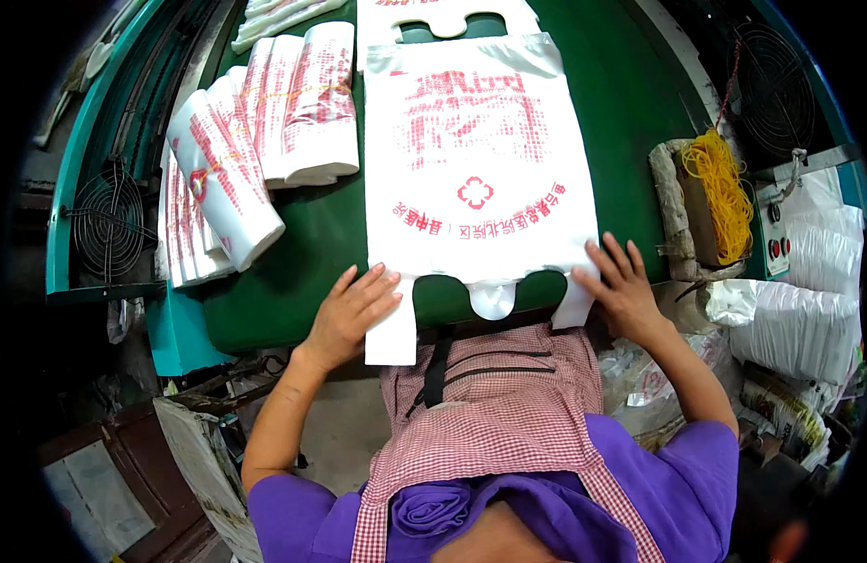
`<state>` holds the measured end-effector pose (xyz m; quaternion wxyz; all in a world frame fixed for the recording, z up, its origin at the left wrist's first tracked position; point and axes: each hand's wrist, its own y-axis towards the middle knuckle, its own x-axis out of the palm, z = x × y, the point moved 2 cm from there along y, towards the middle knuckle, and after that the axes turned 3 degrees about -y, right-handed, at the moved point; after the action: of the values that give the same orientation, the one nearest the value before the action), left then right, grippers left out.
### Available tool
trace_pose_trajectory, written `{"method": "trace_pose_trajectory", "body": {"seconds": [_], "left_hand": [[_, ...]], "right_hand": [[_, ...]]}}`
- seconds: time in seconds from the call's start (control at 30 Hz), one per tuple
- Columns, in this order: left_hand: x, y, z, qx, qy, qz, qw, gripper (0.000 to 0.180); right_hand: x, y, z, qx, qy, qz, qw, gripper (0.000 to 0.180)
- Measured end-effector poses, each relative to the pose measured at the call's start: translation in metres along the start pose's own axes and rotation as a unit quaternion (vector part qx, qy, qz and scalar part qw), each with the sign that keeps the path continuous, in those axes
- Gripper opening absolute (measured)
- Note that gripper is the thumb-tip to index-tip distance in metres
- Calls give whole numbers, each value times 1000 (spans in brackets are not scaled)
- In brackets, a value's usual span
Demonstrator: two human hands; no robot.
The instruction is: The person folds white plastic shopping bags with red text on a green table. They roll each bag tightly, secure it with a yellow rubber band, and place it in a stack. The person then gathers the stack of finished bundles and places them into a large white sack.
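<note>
A flat stack of white plastic carrier bags point(480, 141) with red print lies on the green belt point(640, 113) in front of me. Its two handle strips point toward me and hang over the near edge, with a rounded tab between them. My left hand point(354, 314) lies at the left handle strip, fingers stretched out on its edge. At the right handle strip my right hand point(623, 286) rests with fingers spread on the stack's corner. Neither hand grips anything. Beyond the stack, part of another white bag stack point(386, 21) shows at the top.
Rolled bundles of printed bags point(307, 103) are piled at the left, tied with thin yellow bands. On the right, a box holds yellow rubber bands point(719, 192). Beside it are a control box point(774, 235) with buttons and stacked white bags point(794, 328). Fans point(114, 220) flank the belt.
</note>
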<state>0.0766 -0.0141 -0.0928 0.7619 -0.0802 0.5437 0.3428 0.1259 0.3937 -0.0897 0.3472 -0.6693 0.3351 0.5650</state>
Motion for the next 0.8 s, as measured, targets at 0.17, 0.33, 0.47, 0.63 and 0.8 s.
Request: {"method": "trace_pose_trajectory", "body": {"seconds": [0.17, 0.33, 0.47, 0.63, 0.8], "left_hand": [[-7, 56, -19, -110, -190, 70, 973, 20], [12, 147, -9, -156, -287, 20, 945, 21], [31, 166, 4, -134, 61, -60, 987, 29], [27, 99, 33, 63, 44, 69, 995, 53], [48, 90, 54, 22, 53, 3, 998, 56]], "right_hand": [[1, 4, 9, -37, 87, 109, 990, 58], [-26, 28, 17, -74, 340, 82, 934, 33], [-44, 112, -4, 46, 447, 149, 881, 36], [-9, 118, -28, 15, 130, 39, 991, 28], [-10, 118, -30, -49, 62, 192, 978, 21]]}}
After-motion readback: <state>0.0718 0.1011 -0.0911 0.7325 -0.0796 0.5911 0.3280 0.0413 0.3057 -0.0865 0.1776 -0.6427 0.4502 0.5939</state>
